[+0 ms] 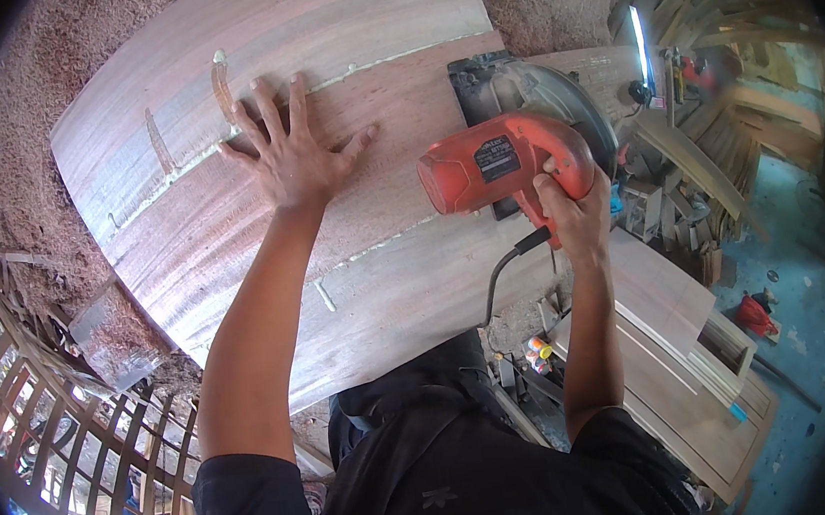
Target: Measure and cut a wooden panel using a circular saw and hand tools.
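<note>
1. Saw [483, 162] sits on the right edge of the board [376, 196].
2. Right grip [579, 212] curls tight around the saw's handle [578, 155], by the board's right edge. To guide it well, hold firm and push slow and straight.
3. Left grip [295, 169] lies flat near the board's middle, fingers spread. Press down so the board can't slip, and stay away from the saw.
4. Cord [491, 287] hangs over the board's near right part. Keep it clear of the saw.
</note>
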Action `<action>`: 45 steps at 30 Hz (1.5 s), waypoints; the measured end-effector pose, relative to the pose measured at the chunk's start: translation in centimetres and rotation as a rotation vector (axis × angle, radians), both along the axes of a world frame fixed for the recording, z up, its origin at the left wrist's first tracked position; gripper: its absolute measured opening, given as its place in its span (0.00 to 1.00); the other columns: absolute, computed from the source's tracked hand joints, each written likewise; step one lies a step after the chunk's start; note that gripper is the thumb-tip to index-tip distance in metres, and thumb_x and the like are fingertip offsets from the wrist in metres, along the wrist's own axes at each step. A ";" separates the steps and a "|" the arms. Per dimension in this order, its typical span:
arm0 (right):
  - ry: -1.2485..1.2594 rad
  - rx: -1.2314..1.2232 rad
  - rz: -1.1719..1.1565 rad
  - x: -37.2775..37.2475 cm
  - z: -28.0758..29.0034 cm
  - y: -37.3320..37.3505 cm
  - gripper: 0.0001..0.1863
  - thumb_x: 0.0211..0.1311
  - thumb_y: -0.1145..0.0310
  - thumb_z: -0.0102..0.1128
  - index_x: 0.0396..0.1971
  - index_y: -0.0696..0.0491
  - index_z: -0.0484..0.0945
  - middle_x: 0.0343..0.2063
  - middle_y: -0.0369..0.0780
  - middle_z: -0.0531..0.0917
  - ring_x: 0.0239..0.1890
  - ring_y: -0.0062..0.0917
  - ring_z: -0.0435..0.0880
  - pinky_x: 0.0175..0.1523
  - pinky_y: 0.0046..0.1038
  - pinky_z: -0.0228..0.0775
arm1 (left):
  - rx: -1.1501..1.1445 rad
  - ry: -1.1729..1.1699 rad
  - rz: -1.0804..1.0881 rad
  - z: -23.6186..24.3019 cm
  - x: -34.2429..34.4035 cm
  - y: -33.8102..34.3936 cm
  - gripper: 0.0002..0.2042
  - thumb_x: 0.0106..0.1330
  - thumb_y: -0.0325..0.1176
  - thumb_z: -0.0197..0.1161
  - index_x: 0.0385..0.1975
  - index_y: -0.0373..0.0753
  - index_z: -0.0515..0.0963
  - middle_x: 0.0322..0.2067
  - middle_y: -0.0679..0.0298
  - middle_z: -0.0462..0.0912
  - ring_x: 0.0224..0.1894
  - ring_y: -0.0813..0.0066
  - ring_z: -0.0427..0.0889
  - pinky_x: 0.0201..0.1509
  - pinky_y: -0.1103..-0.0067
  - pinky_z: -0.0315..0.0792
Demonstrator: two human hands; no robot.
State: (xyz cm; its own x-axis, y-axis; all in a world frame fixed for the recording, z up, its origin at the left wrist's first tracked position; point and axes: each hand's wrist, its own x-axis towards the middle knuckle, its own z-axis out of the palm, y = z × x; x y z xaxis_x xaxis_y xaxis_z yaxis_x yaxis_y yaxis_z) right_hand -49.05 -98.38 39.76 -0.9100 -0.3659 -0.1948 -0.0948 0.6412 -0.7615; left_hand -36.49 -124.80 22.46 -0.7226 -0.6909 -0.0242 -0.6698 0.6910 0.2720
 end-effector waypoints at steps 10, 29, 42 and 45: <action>-0.026 -0.032 0.000 -1.0 0.0 -1.1 0.07 0.57 0.76 0.66 0.35 0.59 0.80 0.29 0.35 0.83 0.32 0.17 0.80 0.41 0.24 0.74 | 0.027 -0.036 -0.007 0.6 -0.3 -0.2 0.61 0.46 0.90 0.47 0.79 0.58 0.49 0.80 0.51 0.37 0.80 0.40 0.30 0.70 0.26 0.28; -0.042 -0.051 0.024 -2.2 -0.1 -2.6 0.07 0.57 0.78 0.66 0.35 0.59 0.80 0.29 0.34 0.82 0.31 0.17 0.79 0.39 0.24 0.74 | 0.064 0.019 -0.005 0.2 -0.2 -0.4 0.61 0.46 0.89 0.49 0.79 0.58 0.51 0.80 0.50 0.37 0.80 0.37 0.30 0.69 0.25 0.24; 0.042 0.020 0.015 -1.9 -0.2 -2.5 0.09 0.58 0.76 0.67 0.38 0.60 0.81 0.31 0.37 0.84 0.33 0.20 0.82 0.41 0.26 0.75 | 0.056 0.044 -0.008 0.2 -0.3 -0.3 0.60 0.47 0.89 0.50 0.79 0.58 0.53 0.80 0.49 0.38 0.80 0.36 0.32 0.69 0.25 0.25; 0.061 0.021 0.026 -1.8 -0.4 -2.4 0.09 0.57 0.75 0.67 0.38 0.60 0.82 0.31 0.38 0.85 0.33 0.20 0.82 0.42 0.26 0.75 | 0.057 0.028 -0.008 0.4 -0.2 -0.2 0.60 0.47 0.89 0.49 0.79 0.58 0.52 0.80 0.50 0.38 0.80 0.36 0.32 0.69 0.25 0.26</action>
State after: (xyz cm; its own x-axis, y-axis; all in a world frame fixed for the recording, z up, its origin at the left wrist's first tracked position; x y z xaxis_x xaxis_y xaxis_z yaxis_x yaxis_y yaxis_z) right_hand -50.83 -100.76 39.32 -0.9106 -0.3863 -0.1468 -0.1577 0.6533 -0.7405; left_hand -36.64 -124.99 22.83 -0.7293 -0.6828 -0.0428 -0.6556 0.6795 0.3293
